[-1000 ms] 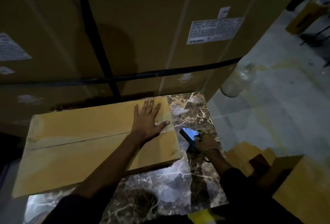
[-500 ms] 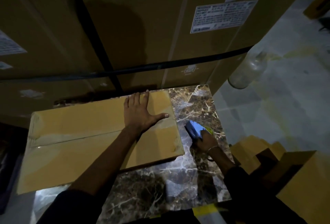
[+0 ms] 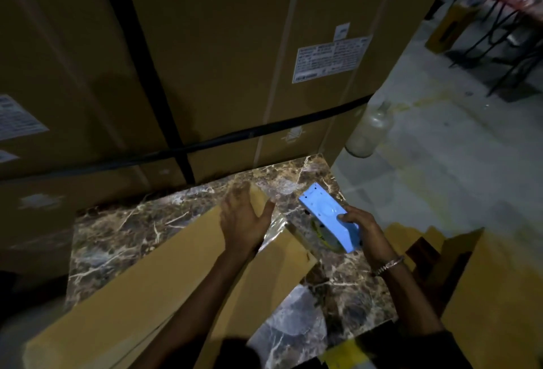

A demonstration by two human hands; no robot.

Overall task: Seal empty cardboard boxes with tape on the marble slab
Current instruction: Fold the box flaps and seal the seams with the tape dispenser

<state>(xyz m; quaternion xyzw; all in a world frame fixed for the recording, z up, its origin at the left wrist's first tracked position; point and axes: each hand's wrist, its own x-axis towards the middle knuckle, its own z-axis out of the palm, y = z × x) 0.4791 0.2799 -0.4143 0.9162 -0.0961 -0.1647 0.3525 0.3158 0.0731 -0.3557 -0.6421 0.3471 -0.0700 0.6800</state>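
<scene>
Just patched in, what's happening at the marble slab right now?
A person is working a flat cardboard box on the marble slab. The left hand grips the box's far end, which looks tilted up off the slab. The right hand holds a blue tape dispenser in the air beside the box, not touching it. Whether any tape is on the box can't be told in this dim, blurred view. Large strapped cartons stand behind the slab.

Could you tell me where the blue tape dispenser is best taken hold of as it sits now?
Probably at its near end, from below: the right hand already grips the blue tape dispenser there, leaving its far end free.
</scene>
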